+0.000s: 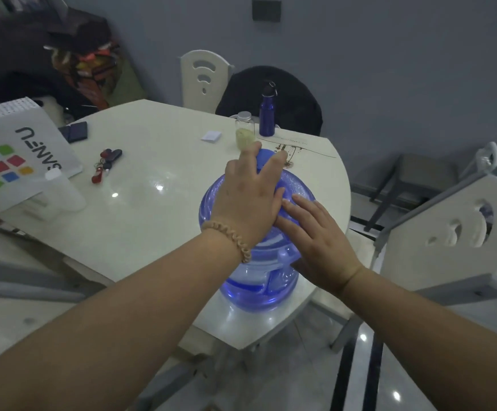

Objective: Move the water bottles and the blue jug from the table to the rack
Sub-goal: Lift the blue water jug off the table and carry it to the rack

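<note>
Left hand (248, 200) resting on translucent blue plastic jug (259, 280), fingers spread around its cap; right hand (315, 235) lying flat, fingers together, on jug shoulder; white table (158, 161) beneath.

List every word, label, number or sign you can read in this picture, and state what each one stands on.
"SANEU", seen upside down from here, above coloured squares: on the white bag at the table's left.
A printed line along the sheet of paper beside the dark blue bottle: too small to read.
Rows of print on the bag's top edge: too blurred to read.
Blue jug and glass bottle: no readable text.
</note>
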